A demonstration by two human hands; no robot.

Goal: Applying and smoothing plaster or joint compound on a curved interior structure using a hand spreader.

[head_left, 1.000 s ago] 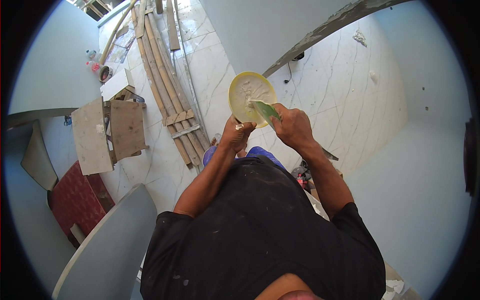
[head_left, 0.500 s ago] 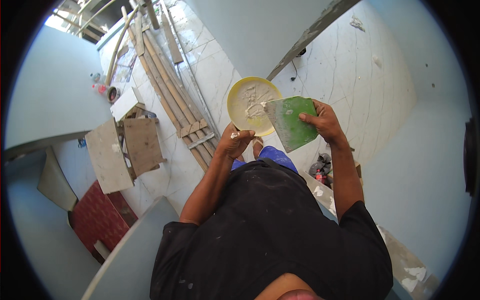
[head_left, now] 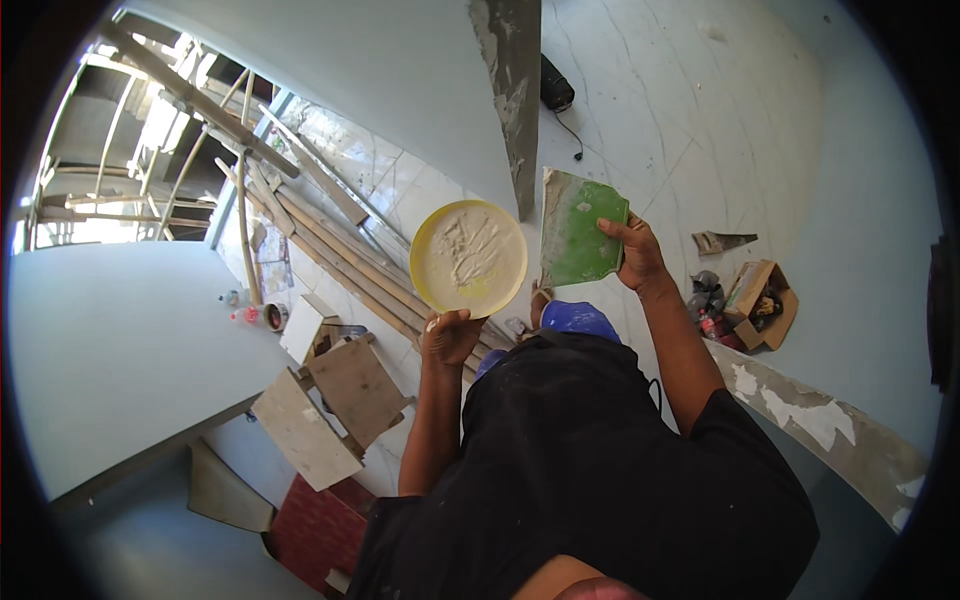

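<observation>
A round yellow bowl, held up in front of me, carries pale wet putty with ridged marks across its surface. My left hand grips its near edge, thumb at the rim and a white smear on the fingers. To the right, my right hand is closed on the side of a flat green spreader. Grey-white putty coats that sheet's left part and edge. A gap separates the spreader from the bowl.
Long wooden poles lie on the marbled tile floor at left, beside a wooden stool-like piece. A wall end juts in ahead. At right are a handsaw, a cardboard box and a half-plastered ledge.
The spreader has come away from the bowl, leaving a gap. The putty's surface looks smoother and more ridged. My view has turned, shifting the poles, wall end and box.
</observation>
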